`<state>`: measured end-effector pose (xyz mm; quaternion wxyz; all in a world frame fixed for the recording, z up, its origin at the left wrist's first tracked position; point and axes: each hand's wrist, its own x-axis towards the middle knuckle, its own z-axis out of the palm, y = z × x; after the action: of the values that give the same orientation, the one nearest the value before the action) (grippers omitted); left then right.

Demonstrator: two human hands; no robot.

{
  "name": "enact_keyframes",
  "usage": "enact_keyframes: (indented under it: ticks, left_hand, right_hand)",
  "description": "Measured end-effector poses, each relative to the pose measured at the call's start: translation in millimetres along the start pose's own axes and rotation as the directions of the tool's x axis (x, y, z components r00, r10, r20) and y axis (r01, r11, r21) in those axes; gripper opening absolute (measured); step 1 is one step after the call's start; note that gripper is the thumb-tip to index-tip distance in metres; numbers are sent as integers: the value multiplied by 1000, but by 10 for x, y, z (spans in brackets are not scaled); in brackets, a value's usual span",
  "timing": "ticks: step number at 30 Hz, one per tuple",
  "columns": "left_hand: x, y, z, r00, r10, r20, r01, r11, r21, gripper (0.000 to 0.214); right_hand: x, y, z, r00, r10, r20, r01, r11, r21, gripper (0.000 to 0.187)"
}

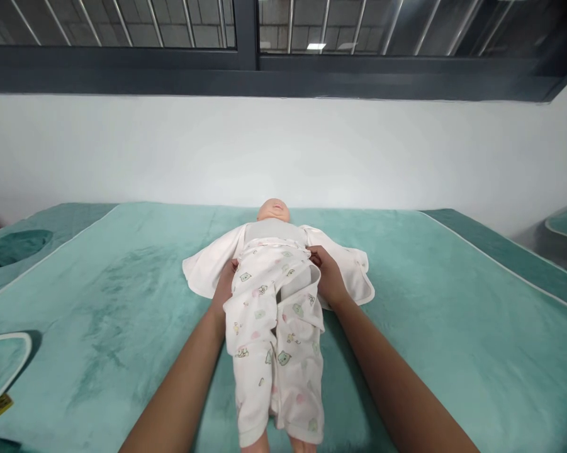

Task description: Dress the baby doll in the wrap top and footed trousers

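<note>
A baby doll (274,211) lies on its back on a teal blanket (123,296), head toward the far wall. It wears printed white trousers (276,352) and lies on an open pale pink top (207,267) spread out under it. My left hand (225,283) grips the trousers' waistband at the doll's left-side hip as I see it. My right hand (328,274) is closed on the waistband at the other hip. The doll's bare feet (302,445) stick out of the trouser legs at the bottom edge.
The blanket covers a wide bed against a white wall (283,151) under a dark-framed window (245,38). A dark green cloth (14,245) lies at the far left. A teal cushion with white piping (0,362) sits at the near left.
</note>
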<state>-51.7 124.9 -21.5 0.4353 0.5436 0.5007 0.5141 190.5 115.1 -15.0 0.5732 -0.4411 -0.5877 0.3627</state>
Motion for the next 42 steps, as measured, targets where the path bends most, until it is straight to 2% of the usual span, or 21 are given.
enact_keyframes:
  ticks: [4, 7, 10, 12, 15, 18, 21, 25, 27, 30, 32, 34, 36, 38, 40, 42]
  left_hand:
    - [5, 44, 52, 992, 10, -129, -13, 1000, -28, 25]
    - [-2, 146, 30, 979, 115, -170, -121, 992, -22, 26]
    - [-3, 302, 7, 970, 244, -24, -241, 967, 77, 24]
    - [17, 421, 21, 952, 291, 92, -304, 931, 199, 23]
    - [81, 578, 90, 916, 340, 213, -400, 820, 409, 24]
    - [147, 661, 171, 891, 371, 261, -454, 707, 543, 24]
    - [175, 666, 214, 881, 375, 289, -471, 630, 617, 25]
    - [177, 627, 212, 876, 380, 296, -475, 573, 669, 26]
    - [198, 610, 202, 890, 362, 276, -449, 593, 668, 26]
    - [296, 576, 177, 931, 306, 200, -360, 671, 648, 28]
    - [413, 530, 152, 955, 271, 121, -288, 752, 593, 28]
    - [551, 461, 125, 979, 202, 40, -196, 855, 479, 28]
    - [678, 382, 104, 995, 99, -18, -87, 932, 352, 29]
    - [761, 313, 98, 998, 29, -53, -13, 959, 283, 29]
    - [786, 264, 109, 996, 22, -83, 1, 961, 278, 28]
    - [769, 234, 131, 991, 57, -118, -19, 954, 299, 26]
  right_hand:
    - [7, 16, -31, 993, -86, -82, 71, 982, -174, 12]
    - [33, -59, -62, 992, -119, -34, 112, 978, -174, 13]
    - [76, -142, -95, 988, -136, 78, 145, 981, -128, 12]
    - [112, -172, -109, 978, -159, 132, 177, 974, -144, 12]
    - [169, -176, -111, 952, -244, 186, 286, 925, -251, 10]
    - [229, -165, -95, 920, -326, 219, 387, 847, -364, 13]
    - [308, -185, -58, 914, -358, 191, 405, 791, -458, 19]
    - [467, -286, 50, 928, -238, 286, 353, 806, -475, 26]
    - [572, -347, 117, 938, -166, 303, 314, 776, -547, 25]
    - [749, -415, 209, 958, -84, 275, 262, 651, -713, 22]
    - [863, -437, 263, 959, -52, 278, 258, 564, -785, 21]
    - [963, -445, 313, 957, -27, 288, 260, 518, -815, 20]
    - [1047, -444, 360, 955, 27, 295, 240, 514, -823, 18]
    - [1113, -439, 399, 950, 110, 294, 194, 528, -827, 18]
    - [1154, -431, 425, 938, 172, 301, 158, 561, -812, 19]
    - [1163, -416, 434, 936, 176, 304, 134, 621, -772, 20]
